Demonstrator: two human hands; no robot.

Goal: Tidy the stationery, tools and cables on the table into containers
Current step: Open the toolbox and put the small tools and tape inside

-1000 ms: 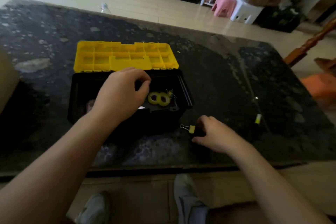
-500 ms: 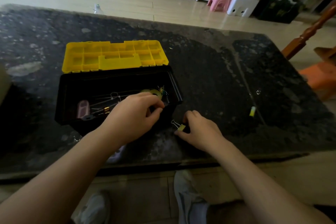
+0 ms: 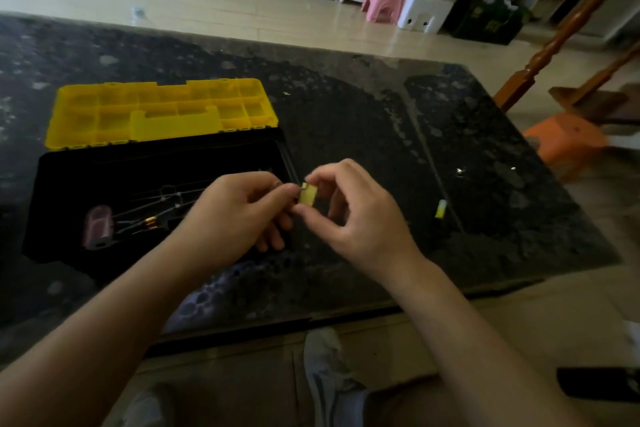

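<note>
Both my bare forearms come up from the lower edge and meet in the middle. My right hand (image 3: 360, 218) is turned with its palm toward the left, thumb and forefinger pinching a small yellow clip (image 3: 307, 197). My left hand (image 3: 239, 211) faces it, knuckles up, its fingers (image 3: 277, 191) curled, thumb and forefinger tip pinching the clip's left edge.
</note>
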